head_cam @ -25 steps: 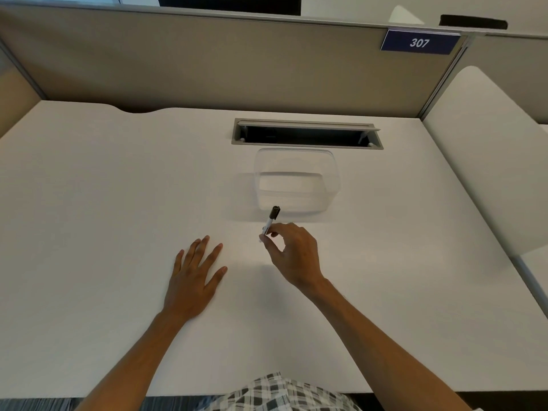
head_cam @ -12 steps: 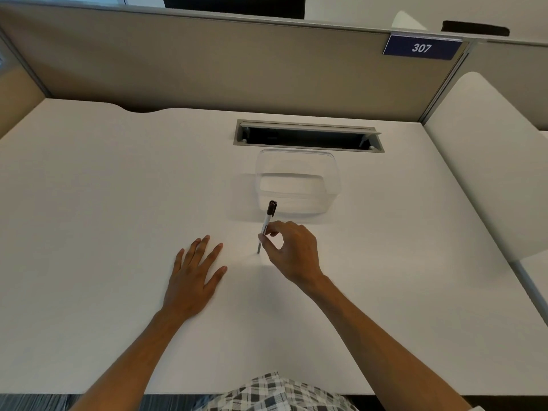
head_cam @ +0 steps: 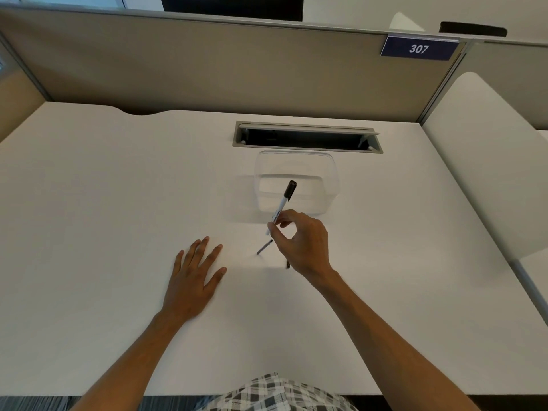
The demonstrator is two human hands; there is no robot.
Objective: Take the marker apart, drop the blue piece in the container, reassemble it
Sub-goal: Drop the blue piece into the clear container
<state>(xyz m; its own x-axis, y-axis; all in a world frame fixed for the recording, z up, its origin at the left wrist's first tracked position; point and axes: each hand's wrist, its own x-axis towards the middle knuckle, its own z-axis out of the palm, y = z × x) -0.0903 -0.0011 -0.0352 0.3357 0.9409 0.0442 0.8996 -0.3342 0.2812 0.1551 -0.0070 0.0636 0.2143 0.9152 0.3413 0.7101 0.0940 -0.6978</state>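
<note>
Right, up on the partition [head_cam: 207, 69] behind the bench [head_cam: 89, 203] sits a dark blue plate [head_cam: 418, 48] reading "307" in white, the clearest writing on show. On the marker [head_cam: 281, 206] there is a line of small dark print along the white barrel, too small to read. Now the right hand [head_cam: 301, 241]: fingers curled, thumb and fingertips pinching the marker low on its barrel, holding it tilted with the black cap end up and leaning away to the right, in front of the container [head_cam: 296, 182]. The lower end of the barrel pokes out just past the thumb. Below it, a thin dark piece [head_cam: 264, 247] lies slanted on the bench, just beside the right hand and apart from the marker; its colour reads as dark grey or bluish, and I cannot say which. Another small dark bit [head_cam: 287, 264] peeks out at the lower edge of the right hand, mostly hidden. Over to the left hand [head_cam: 194, 277]: flat on the bench, palm down, fingers straight and spread, gripping nothing, well clear of the marker. The container is clear plastic, a rounded rectangle, standing on the bench just in front of the grey cable slot [head_cam: 307, 137], and nothing shows inside it. Checked cloth [head_cam: 275, 393] shows at the near edge.
</note>
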